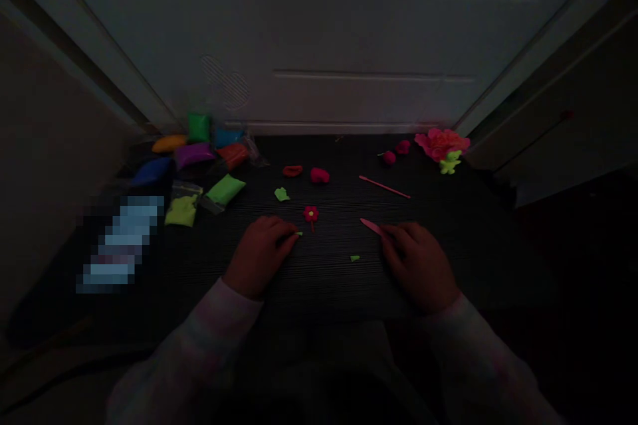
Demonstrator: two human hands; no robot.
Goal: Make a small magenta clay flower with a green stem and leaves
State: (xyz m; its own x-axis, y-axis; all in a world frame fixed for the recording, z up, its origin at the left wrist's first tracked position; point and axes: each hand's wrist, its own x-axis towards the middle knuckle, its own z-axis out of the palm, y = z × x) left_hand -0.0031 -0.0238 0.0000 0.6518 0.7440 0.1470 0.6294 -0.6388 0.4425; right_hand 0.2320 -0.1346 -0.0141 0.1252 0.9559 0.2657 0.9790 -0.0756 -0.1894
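Observation:
My left hand (264,252) pinches a small bit of green clay (299,234) between thumb and forefinger, just left of a clay flower (311,214). The flower lies flat, with red-pink petals, a pale yellow centre and a thin reddish stem. In my right hand (416,262) is a pink clay knife (371,226), its blade pointing left, toward the flower. Between the hands rests another small green clay piece (354,257). Beyond the flower are a pink clay lump (319,176), a red-orange clay piece (292,171) and a flattened light green clay piece (282,194).
Several clay packets, among them a light green packet (225,192) and a purple packet (195,155), lie at the left by a blurred-out bright screen (122,242). A pink stick tool (384,186), pink clay balls (389,158), an artificial flower (441,145) and a yellow-green bear figure (450,163) are right.

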